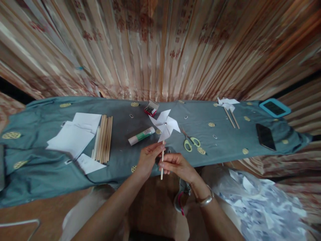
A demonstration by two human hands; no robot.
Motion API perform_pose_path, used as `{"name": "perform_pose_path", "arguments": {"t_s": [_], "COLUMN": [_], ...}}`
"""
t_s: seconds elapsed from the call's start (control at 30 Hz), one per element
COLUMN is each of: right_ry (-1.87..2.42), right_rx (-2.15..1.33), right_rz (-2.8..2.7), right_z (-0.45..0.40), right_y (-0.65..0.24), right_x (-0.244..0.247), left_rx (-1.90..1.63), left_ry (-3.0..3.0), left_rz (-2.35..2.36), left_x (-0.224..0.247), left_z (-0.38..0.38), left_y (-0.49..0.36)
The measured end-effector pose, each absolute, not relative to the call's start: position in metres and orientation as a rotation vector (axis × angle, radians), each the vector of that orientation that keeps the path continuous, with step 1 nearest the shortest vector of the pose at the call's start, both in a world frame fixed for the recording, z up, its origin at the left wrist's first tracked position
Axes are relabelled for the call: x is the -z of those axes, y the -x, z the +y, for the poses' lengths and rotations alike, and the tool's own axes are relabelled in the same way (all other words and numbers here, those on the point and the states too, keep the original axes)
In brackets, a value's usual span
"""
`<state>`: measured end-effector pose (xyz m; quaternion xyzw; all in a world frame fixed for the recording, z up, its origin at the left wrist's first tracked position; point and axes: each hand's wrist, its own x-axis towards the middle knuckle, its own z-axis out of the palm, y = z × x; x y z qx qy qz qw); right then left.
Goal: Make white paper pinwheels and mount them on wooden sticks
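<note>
Paper pinwheel [171, 125] sits atop a thin stick [162, 173], above the cloth [120, 122] between the glue stick [141, 136] and the scissors [187, 146]; the stick's bottom end juts past the cloth's near edge, so a slack pinch could drop everything to the floor; the right hand [181, 165] has its fingers drawn in narrowly around the lower part, the left hand [147, 160] pinches higher, close beneath the paper; pressure there could crease the lowest vane, and opposed twisting could strain the stick or loosen the hub, whose firmness I cannot tell.

The scissors lie with their handles spread, just beside the vanes; a swing of the right hand could shove them or snag paper on the blades; the glue stick is round and on its side, so a nudge from the left hand might roll it; the bundle of sticks [104, 139] could scatter likewise, pushing the paper sheets [72, 138] askew.

Farther off, the small red box [151, 108] is open; a bump could spill its tiny contents; the other pinwheels [228, 103] rest by the far edge, where a tug on the cloth could bend or drop them.
</note>
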<state>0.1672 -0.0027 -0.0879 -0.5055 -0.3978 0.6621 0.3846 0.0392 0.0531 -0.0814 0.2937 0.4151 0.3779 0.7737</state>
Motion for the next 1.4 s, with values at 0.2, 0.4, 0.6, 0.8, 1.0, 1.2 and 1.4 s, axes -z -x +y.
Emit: {"name": "perform_pose_path", "arguments": {"t_s": [0.2,0.4,0.6,0.8,1.0,1.2,1.4], "right_ry": [1.331,1.502,1.484,1.487,1.413,1.378,1.365], "right_rx": [-1.667,-1.076,-0.664,-0.772,-0.946,-1.081,-1.143], "right_rz": [-1.046,-0.840,-0.719,-0.702,-0.637,-0.631,-0.741], "right_z": [-0.003,0.004,0.026,0.035,0.034,0.033,0.032], "right_y": [-0.174,-0.222,-0.245,-0.234,-0.221,-0.204,-0.193], "right_x": [0.081,0.070,0.069,0.074,0.075,0.076,0.075], "left_rx": [-0.827,-0.763,-0.671,-0.688,-0.771,-0.827,-0.820], "left_ry": [-0.654,-0.735,-0.841,-0.847,-0.845,-0.860,-0.860], "left_rz": [0.953,0.977,0.974,0.993,1.026,1.056,1.041], "left_x": [0.091,0.092,0.086,0.087,0.091,0.098,0.096], "left_z": [0.050,0.050,0.046,0.048,0.052,0.056,0.056], "left_y": [-0.039,-0.039,-0.041,-0.042,-0.042,-0.040,-0.039]}}
